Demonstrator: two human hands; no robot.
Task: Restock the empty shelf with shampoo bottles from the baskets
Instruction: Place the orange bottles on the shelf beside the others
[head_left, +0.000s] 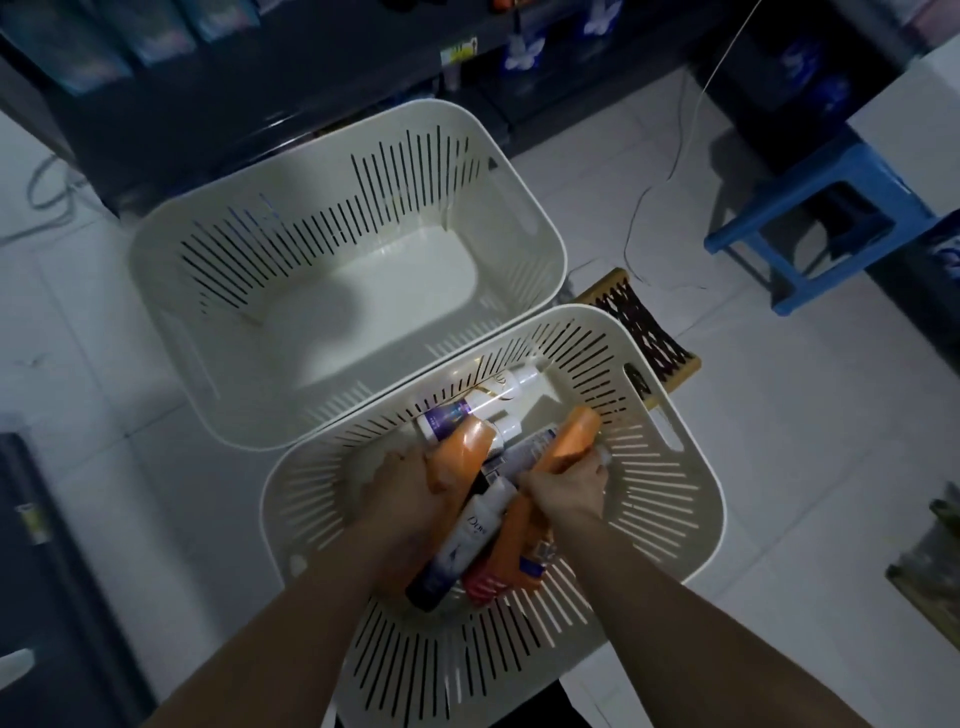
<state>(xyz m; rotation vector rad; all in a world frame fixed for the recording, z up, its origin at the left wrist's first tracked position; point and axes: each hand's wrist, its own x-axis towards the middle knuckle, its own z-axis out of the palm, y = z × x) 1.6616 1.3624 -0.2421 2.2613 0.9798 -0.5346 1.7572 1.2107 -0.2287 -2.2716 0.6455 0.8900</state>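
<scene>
Two cream slotted baskets stand on the floor. The far basket (524, 218) holds nothing. The near basket (675, 499) holds several shampoo bottles. My left hand (410, 488) is closed around an orange bottle (465, 449) inside the near basket. My right hand (566, 486) grips another orange bottle (571, 434). Between my hands lies a white and purple Dove bottle (462, 545). More white bottles (498, 395) lie at the basket's far side. A red and an orange bottle (511, 564) lie under my right wrist.
Dark shelving (311, 78) with packaged goods runs along the top. A blue plastic stool (810, 208) stands at the right, with a thin cable (675, 166) on the tiled floor. A brown woven item (649, 322) lies behind the near basket. A dark cabinet (47, 597) stands at the left.
</scene>
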